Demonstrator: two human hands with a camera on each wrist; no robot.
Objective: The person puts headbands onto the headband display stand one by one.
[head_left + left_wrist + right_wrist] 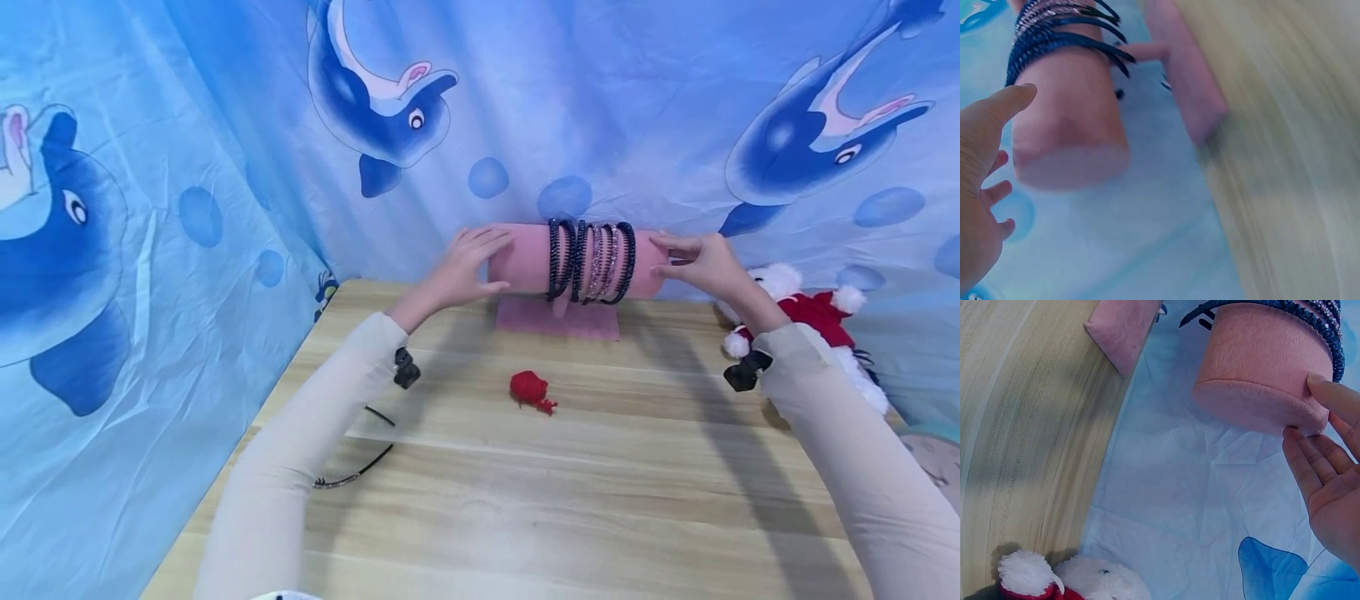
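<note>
A pink plush headband stand [517,258] stands at the back of the table, its horizontal roll raised on a short post above a flat pink base [558,320]. Several dark beaded headbands [577,260] and glittery pink ones [606,262] sit side by side around the roll's middle and right. At the left end is my left hand [468,265], fingers spread and loose; the left wrist view shows the thumb beside the roll. My right hand [701,265] touches the right end with thumb and fingertips, its fingers [1310,462] fairly straight.
A small red bundle [529,387] lies mid-table. Another thin dark headband [375,461] lies at the left, partly behind my left sleeve. Right of the stand sits a white plush toy in red [821,315]. A blue dolphin-print curtain [495,100] hangs behind the table [600,500].
</note>
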